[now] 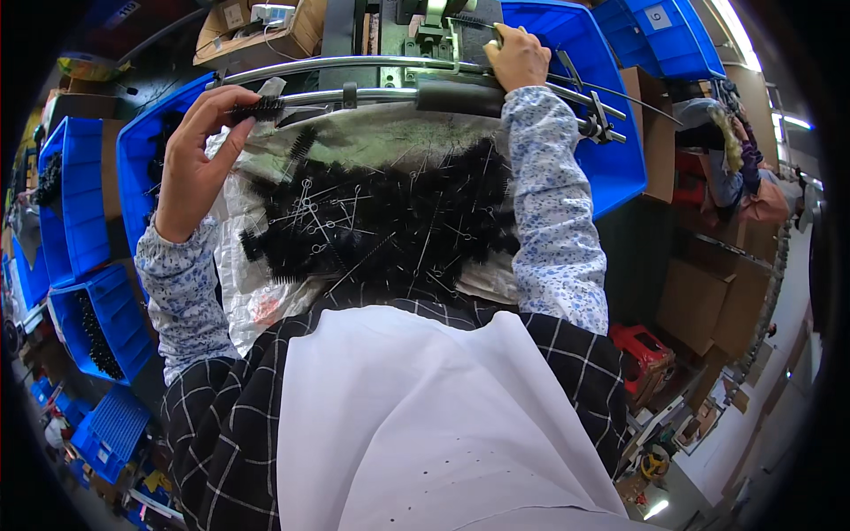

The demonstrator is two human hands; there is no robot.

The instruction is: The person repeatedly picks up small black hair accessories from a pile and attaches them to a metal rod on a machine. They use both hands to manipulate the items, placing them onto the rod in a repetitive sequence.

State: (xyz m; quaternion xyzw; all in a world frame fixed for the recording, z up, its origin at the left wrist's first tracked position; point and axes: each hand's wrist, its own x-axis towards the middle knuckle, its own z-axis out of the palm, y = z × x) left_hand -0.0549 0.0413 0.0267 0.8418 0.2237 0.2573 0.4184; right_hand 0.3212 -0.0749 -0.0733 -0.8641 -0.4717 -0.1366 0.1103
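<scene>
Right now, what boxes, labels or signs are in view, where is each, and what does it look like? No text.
Label: small white square on the far-right blue bin, top right.
Cardboard box: open, brown, top centre-left, behind the metal rails.
Cardboard boxes: plain brown, stacked at the right.
Red case: low at the right, beside the cartons.
No screens or signs show.

brushes: matt black bristles, thin wire stems | rail: glossy metal | bins: smooth blue plastic
</scene>
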